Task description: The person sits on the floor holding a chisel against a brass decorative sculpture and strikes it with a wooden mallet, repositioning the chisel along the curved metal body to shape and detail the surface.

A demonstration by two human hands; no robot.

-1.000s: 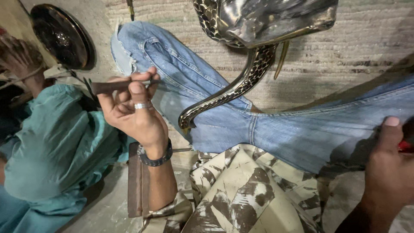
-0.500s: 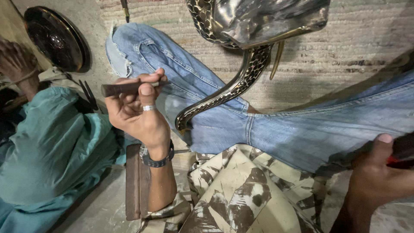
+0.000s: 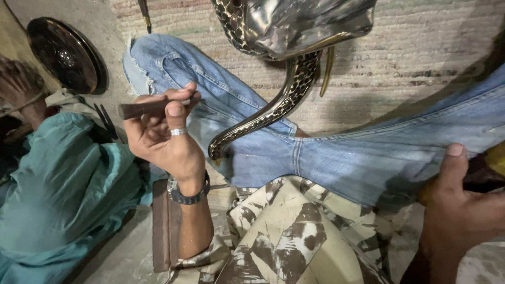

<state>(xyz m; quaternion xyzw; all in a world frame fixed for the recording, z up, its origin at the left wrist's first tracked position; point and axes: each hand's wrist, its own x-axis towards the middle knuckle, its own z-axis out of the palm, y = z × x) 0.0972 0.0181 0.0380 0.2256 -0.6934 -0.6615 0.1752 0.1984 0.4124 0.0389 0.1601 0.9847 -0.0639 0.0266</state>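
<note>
Head view: left hand raised palm-up, thumb and fingertips pinched on a dark rod-shaped tool whose long axis runs roughly level, leftward from the grip. Right of this hand, close by, the polished patterned metal snake stem slants across the jeans-clad legs. Right hand, well apart at the frame's lower right, is curled with thumb up around something dark, kind unclear.

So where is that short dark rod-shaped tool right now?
In the head view, the short dark rod-shaped tool sits left of centre, pinched in the left hand above the blue-jeaned knee, right of the round dark metal plate.
</note>
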